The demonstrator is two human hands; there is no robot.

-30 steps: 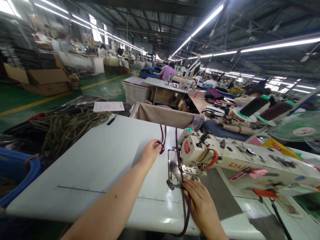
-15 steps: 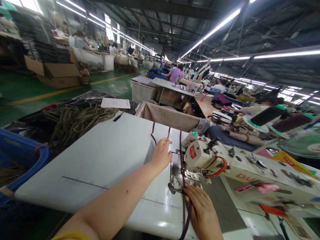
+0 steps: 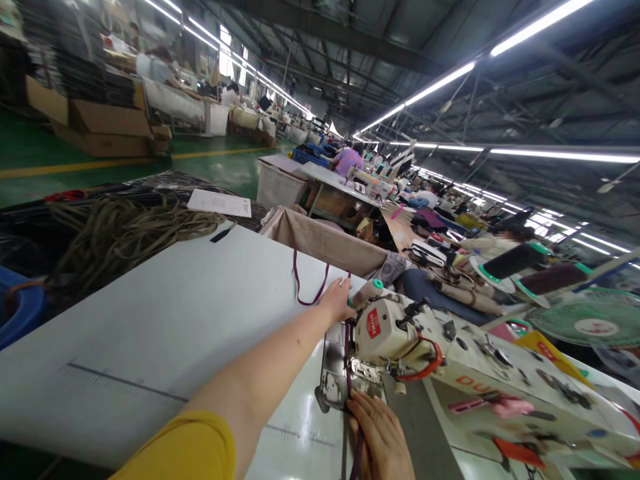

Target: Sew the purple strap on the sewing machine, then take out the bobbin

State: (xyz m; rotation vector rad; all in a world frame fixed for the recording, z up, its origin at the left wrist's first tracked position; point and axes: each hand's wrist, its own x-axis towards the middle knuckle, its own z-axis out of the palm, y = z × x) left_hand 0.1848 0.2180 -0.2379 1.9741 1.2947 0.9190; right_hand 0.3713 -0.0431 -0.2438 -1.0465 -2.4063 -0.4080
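A cream sewing machine point(image 3: 400, 330) stands on a white table point(image 3: 165, 313). A dark purple strap point(image 3: 305, 293) runs from under its presser foot, loops over the far table edge and also hangs off the near edge. My left hand point(image 3: 337, 301) reaches behind the machine head, its fingers curled on the strap there. My right hand point(image 3: 380, 433) lies flat in front of the needle plate point(image 3: 333, 383), fingertips pressing the strap against the table.
A tan fabric bin point(image 3: 330, 243) sits behind the table. Olive webbing point(image 3: 115, 230) is piled at the left beside a blue tub point(image 3: 23, 313). Thread cones point(image 3: 505, 261) and a green fan point(image 3: 590, 323) stand at the right. Other people work at distant tables.
My left hand has moved right and farther back along the strap, from beside the needle plate to behind the machine head. The strap's loop shifted with it. My right hand stayed at the needle plate.
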